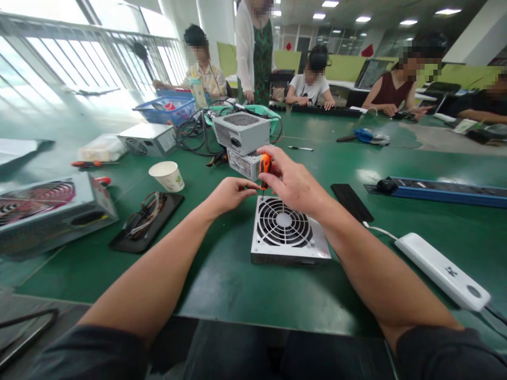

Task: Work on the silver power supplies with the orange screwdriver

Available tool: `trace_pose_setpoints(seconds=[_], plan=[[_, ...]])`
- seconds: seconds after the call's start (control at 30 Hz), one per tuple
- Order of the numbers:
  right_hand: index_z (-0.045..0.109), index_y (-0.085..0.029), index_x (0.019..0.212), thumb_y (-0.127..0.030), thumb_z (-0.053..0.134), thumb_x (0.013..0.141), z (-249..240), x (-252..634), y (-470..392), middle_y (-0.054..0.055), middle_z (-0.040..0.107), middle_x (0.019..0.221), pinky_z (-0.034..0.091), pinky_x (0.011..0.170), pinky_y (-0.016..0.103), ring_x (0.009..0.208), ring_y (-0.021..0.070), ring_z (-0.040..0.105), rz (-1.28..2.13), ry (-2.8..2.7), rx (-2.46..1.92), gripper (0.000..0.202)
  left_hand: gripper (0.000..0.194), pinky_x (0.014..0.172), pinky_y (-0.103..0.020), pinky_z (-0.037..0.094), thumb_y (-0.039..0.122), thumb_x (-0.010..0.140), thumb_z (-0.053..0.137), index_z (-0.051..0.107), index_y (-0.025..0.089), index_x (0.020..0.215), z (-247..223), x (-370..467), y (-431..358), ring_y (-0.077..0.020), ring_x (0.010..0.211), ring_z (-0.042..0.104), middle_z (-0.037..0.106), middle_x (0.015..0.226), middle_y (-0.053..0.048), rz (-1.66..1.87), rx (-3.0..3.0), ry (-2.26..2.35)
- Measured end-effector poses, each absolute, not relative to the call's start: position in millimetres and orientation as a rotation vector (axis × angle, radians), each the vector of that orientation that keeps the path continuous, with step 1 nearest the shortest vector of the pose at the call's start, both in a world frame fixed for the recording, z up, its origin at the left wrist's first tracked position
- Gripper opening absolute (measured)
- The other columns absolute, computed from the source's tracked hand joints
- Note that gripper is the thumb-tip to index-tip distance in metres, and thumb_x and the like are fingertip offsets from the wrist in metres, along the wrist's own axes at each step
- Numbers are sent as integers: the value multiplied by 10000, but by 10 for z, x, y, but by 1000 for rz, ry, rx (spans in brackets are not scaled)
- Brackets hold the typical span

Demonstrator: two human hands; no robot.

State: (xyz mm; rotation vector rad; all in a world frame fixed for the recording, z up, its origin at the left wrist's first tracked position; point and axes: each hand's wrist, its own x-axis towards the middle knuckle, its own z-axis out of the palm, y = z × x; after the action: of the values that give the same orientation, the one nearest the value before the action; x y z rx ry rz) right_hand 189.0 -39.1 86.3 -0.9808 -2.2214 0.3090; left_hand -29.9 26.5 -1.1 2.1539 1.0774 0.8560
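Observation:
My right hand (291,177) is closed around the orange and black handle of a screwdriver (265,163), held upright. Its thin shaft points down at the far left corner of a silver power supply (259,245), which lies flat with its round fan grille (283,220) facing up. From the left, my left hand (232,194) reaches in with thumb and fingertips pinched close to the lower end of the handle. Whether those fingertips grip the shaft or something small, I cannot make out. The screw under the tip is too small to see.
Behind stand two stacked power supplies (241,132), cables and a green basket (273,119). To the left are a paper cup (167,177), a black tray (154,224) and a larger power supply (51,211). A white power strip (441,269) lies right. Several people sit across the table.

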Motion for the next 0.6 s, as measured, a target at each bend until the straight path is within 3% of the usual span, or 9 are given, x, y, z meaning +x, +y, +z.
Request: trace_pose_setpoints(seconds=[0.07, 0.27, 0.43, 0.6], plan=[[440, -197, 1501, -303, 529, 1003, 903, 1907, -418, 76, 742, 1121, 559, 909, 423, 965, 252, 725, 328, -2164, -982, 516, 301, 935, -354, 567, 394, 877, 703, 817, 183, 1060, 9, -283, 253, -236, 960, 748, 822, 1033, -53, 899, 2073, 1042], [399, -247, 1512, -286, 494, 1028, 1036, 1970, -547, 76, 671, 1311, 588, 954, 428, 1051, 244, 726, 315, -2011, -934, 496, 301, 1008, -375, 557, 368, 850, 731, 797, 165, 1062, 59, -225, 180, -214, 1004, 746, 816, 1042, -70, 1000, 1858, 886], [421, -283, 1498, -276, 578, 996, 1028, 2024, -499, 43, 678, 1203, 613, 963, 447, 1023, 241, 741, 350, -1923, -849, 526, 263, 992, -366, 548, 368, 820, 774, 803, 167, 987, 91, -215, 156, -207, 996, 731, 807, 1024, -60, 1015, 1859, 795], [512, -322, 1419, -267, 675, 945, 993, 2037, -443, 9, 697, 1085, 634, 937, 484, 946, 238, 752, 350, -1867, -822, 504, 347, 933, -381, 568, 398, 747, 851, 808, 148, 984, 101, -205, 138, -199, 884, 732, 805, 938, -63, 1009, 1753, 767]])
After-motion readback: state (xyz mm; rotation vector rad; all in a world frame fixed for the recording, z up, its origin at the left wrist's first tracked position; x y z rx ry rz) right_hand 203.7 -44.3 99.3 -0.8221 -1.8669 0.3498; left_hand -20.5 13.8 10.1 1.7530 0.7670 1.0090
